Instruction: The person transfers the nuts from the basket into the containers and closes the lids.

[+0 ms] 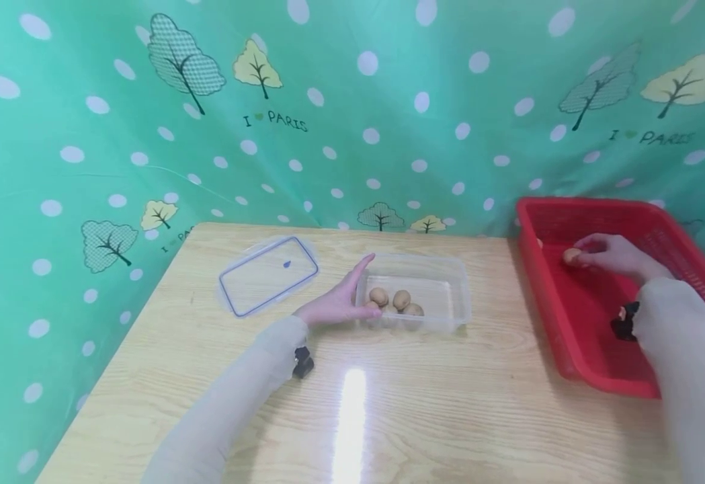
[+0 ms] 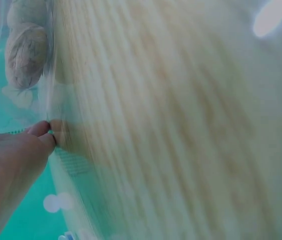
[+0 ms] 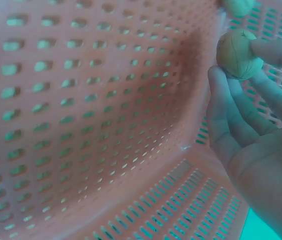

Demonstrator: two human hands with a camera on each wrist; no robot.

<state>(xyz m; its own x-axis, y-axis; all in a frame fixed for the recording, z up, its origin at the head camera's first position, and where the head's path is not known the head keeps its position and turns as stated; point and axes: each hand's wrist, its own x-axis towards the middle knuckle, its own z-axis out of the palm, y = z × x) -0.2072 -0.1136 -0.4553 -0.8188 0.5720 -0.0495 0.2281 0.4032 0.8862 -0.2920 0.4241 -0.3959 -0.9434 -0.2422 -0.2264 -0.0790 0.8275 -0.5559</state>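
Observation:
My left hand (image 1: 339, 302) grips the left end of a clear plastic container (image 1: 458, 296), thumb along its front wall and fingers by the back corner. Several walnuts (image 1: 401, 300) lie in the container's left part; two press near its wall in the left wrist view, one a wrinkled walnut (image 2: 26, 57). Over at the right, my right hand (image 1: 615, 257) is inside a red basket (image 1: 546, 296). Its thumb and fingertips pinch a walnut (image 3: 238, 54). Another walnut (image 3: 239, 6) shows just past it, partly cut off by the frame.
A clear lid with a blue seal (image 1: 267, 275) lies on the wooden table (image 1: 449, 403), left of the container. Slotted walls surround the basket. Behind the table hangs a green dotted cloth (image 1: 340, 101). A bright light reflection crosses the tabletop.

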